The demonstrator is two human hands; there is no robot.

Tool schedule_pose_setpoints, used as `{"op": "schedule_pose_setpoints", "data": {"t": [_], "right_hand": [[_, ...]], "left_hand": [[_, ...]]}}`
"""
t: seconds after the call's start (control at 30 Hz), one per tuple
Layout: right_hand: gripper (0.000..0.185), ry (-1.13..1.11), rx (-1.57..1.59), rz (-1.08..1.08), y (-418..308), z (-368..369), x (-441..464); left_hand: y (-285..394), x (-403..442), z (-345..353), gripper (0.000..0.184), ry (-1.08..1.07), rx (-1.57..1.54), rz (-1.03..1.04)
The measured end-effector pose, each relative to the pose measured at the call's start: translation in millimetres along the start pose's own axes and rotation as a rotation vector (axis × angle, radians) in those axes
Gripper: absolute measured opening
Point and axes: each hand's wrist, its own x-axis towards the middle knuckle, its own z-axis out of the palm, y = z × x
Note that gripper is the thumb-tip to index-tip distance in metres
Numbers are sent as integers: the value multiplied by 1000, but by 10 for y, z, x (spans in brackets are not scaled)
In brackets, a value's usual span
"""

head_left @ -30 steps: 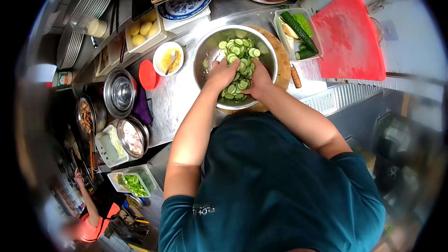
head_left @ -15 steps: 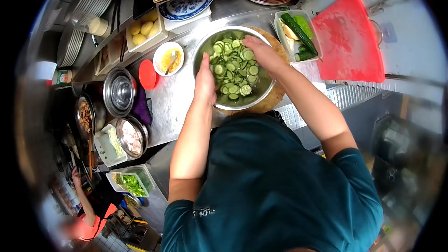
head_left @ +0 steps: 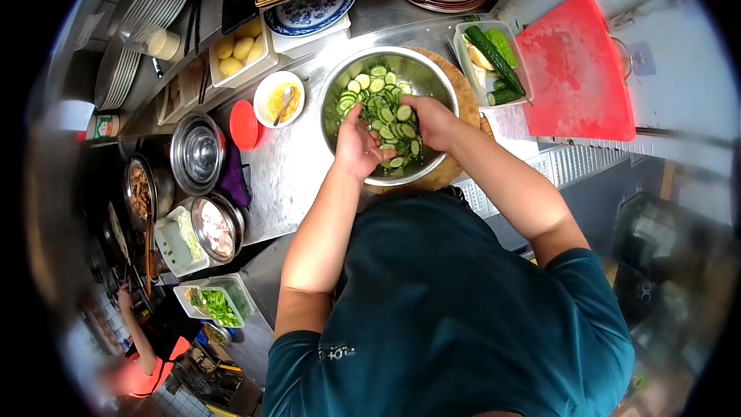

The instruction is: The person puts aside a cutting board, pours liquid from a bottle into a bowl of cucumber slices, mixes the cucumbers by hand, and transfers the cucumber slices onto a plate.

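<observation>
A large steel bowl (head_left: 336, 81) stands on a round wooden board (head_left: 465, 93) and holds many cucumber slices (head_left: 376, 85). Inside it, my left hand (head_left: 360, 143) is cupped under a clump of slices, palm up. On the clump's other side, my right hand (head_left: 432, 120) curls its fingers against the slices. Between the two hands the slices look lifted above the rest. Some fingertips are hidden among the cucumber.
Left of the bowl are a white bowl with a spoon (head_left: 269, 91) and a red lid (head_left: 244, 124). A tub of whole cucumbers (head_left: 465, 31) and a red cutting board (head_left: 567, 69) lie right. A co-worker (head_left: 147, 363) stands lower left.
Both hands were apart at the bowl's sides half a second ago. They have moved inward and lower, and now have slices gathered between them.
</observation>
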Motion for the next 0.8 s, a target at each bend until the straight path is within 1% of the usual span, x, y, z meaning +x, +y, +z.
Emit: {"op": "schedule_pose_setpoints", "data": {"t": [0.03, 0.07, 0.1, 0.13, 0.17, 0.2, 0.23, 0.27, 0.3, 0.33, 0.37, 0.4, 0.43, 0.47, 0.5, 0.57, 0.6, 0.7, 0.73, 0.8], "right_hand": [[41, 27, -110, -86, -51, 97, -134], [44, 53, -220, -171, -96, 190, -292], [48, 81, -327, -254, -129, 266, -421], [63, 111, -449, -244, -162, 302, -458], [64, 90, -533, -268, -144, 259, -398], [66, 68, -618, -292, -97, 188, -294], [67, 44, -705, -318, -92, 192, -263], [58, 27, -736, -327, -83, 190, -256], [54, 76, -837, -445, -87, 168, -195], [50, 127, -934, -560, -71, 116, -101], [46, 179, -1030, -674, -36, 62, -21], [31, 220, -1059, -786, -36, 99, -39], [30, 240, -1098, -751, -76, 125, -57], [31, 261, -1135, -714, -135, 147, -75], [32, 282, -1172, -676, -180, 184, -98], [35, 427, -1333, -773, -185, 195, -34], [38, 500, -1413, -821, -191, 204, -20], [33, 416, -1418, -791, -246, 196, -19], [33, 373, -1383, -803, -250, 177, -30], [37, 294, -1308, -826, -255, 89, -56]], "left_hand": [[41, -30, 11, 76, -33, -36, 0], [85, -88, 9, 64, -36, -29, 10], [84, -64, -74, 60, -82, 38, 38], [86, -21, -164, 57, -130, 107, 66], [83, 30, -231, 56, -181, 176, 97], [120, -128, -47, 64, -116, 157, 127], [121, -189, 36, 65, -79, 226, 180], [124, -229, 93, 67, -39, 294, 236], [118, -251, 132, 69, 3, 360, 289], [103, -253, 161, 65, 43, 423, 355], [112, -238, 149, 60, 51, 464, 378], [141, -217, 157, 55, 57, 506, 404], [169, -204, 174, 50, 62, 549, 430], [176, -199, 202, 33, 103, 543, 459], [197, -142, 169, 30, 123, 584, 492], [262, 31, 79, 24, 164, 664, 559], [320, 3, 156, 19, 224, 795, 567], [358, 110, 181, 17, 162, 797, 642], [400, 98, 175, 25, 109, 791, 598], [422, 249, -47, 30, 175, 1150, 1008]]}}
